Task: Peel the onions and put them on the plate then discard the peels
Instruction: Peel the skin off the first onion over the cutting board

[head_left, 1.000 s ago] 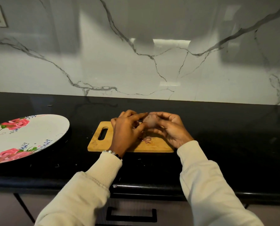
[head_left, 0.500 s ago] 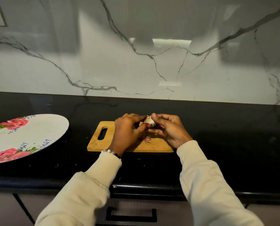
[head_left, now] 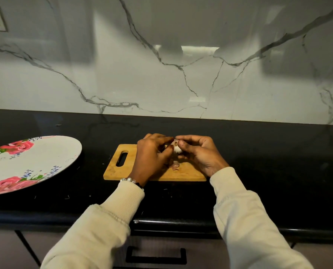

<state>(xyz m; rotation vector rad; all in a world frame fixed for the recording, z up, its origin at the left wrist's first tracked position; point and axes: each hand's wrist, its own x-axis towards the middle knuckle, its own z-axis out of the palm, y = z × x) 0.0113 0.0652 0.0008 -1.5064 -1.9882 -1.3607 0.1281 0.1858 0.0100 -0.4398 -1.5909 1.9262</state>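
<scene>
Here a glossy black countertop (head_left: 258, 152) runs beneath a white marble backsplash (head_left: 181, 84), with a wooden cutting board (head_left: 115, 167) at centre and a floral plate (head_left: 45, 160), cut off at the left edge, well apart to its left. Above the board, the left hand (head_left: 152, 158) and right hand (head_left: 198, 152) both grasp a small pale onion (head_left: 176, 148), mostly hidden by fingers, with peel scraps (head_left: 175, 165) lying beneath. Bare counter stretches right of the board.

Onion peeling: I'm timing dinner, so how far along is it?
Early. Done: a few peels lie on the cutting board. In hand: the left hand and right hand hold one onion over the board. Left: the flowered plate holds no onions, and the peels are not discarded.
</scene>
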